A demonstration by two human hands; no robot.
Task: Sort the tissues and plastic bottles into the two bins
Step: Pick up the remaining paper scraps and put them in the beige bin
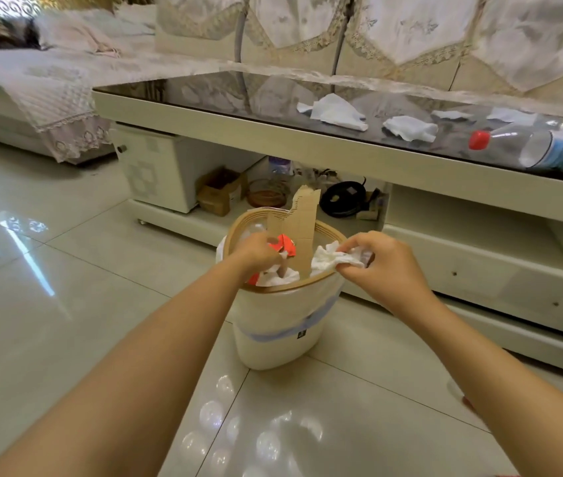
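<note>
Now the right hand (381, 266) pinches a crumpled white tissue (333, 258) over the round cream bin (280, 325); the left hand (256, 253) grips tissue inside it, below the glossy table (239, 122).

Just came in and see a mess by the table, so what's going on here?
A person is clearing up. Both hands are at one bin on the floor, split by a cardboard divider. The right hand pinches a tissue over the right side; the left hand reaches into the left side among tissues. More tissues and a plastic bottle remain on the table.
</note>
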